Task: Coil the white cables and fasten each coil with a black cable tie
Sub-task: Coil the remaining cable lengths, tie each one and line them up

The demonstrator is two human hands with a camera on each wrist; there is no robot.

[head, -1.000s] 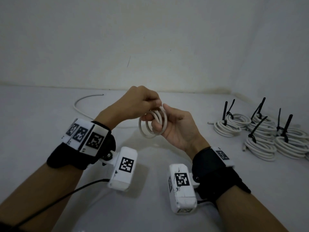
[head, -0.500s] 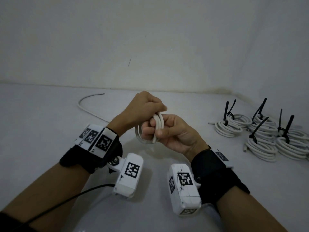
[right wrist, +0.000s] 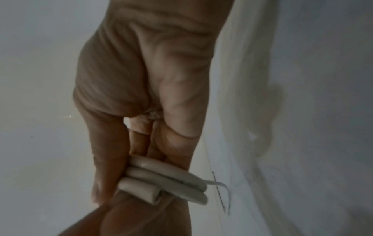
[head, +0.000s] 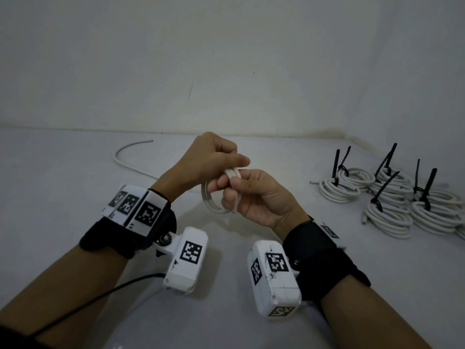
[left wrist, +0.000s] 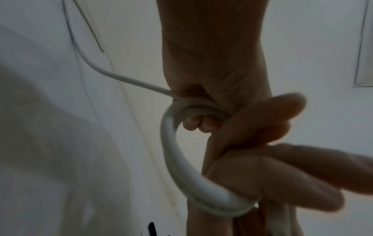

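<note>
Item 1: coil point(head: 216, 197), white, small, a few loops, held above the table point(head: 75, 197) at frame centre. Not tied.
- Left hand point(head: 211, 159): fingers curled over top of coil, thumb pointing right; grips the loops. Left wrist view: its fingertips point(left wrist: 198, 125) show through the loop, cable bent round them.
- Right hand point(head: 261, 197): thumb and fingers pinch the coil from the right side. Right wrist view: three strands point(right wrist: 161, 180) stacked side by side under the thumb, one cut end showing.

Item 2: loose tail point(head: 130, 157) of same cable, lying on table upper left of centre, curving back toward left wrist; far end free. Part behind left hand hidden.

Item 3: finished coils point(head: 392, 205), right edge of frame, approx five, clustered and touching, each w/ black tie point(head: 336, 165) sticking up. Well apart from hands.

Item 4: wrist cams point(head: 187, 260), white boxes w/ square markers, on black straps, one per wrist, lower centre. Black lead point(head: 100, 295) runs from left one to lower left corner.

Item 5: wall point(head: 226, 59), plain white, top half of frame; thin dark mark near centre.

Between hands and finished coils: bare table only.
</note>
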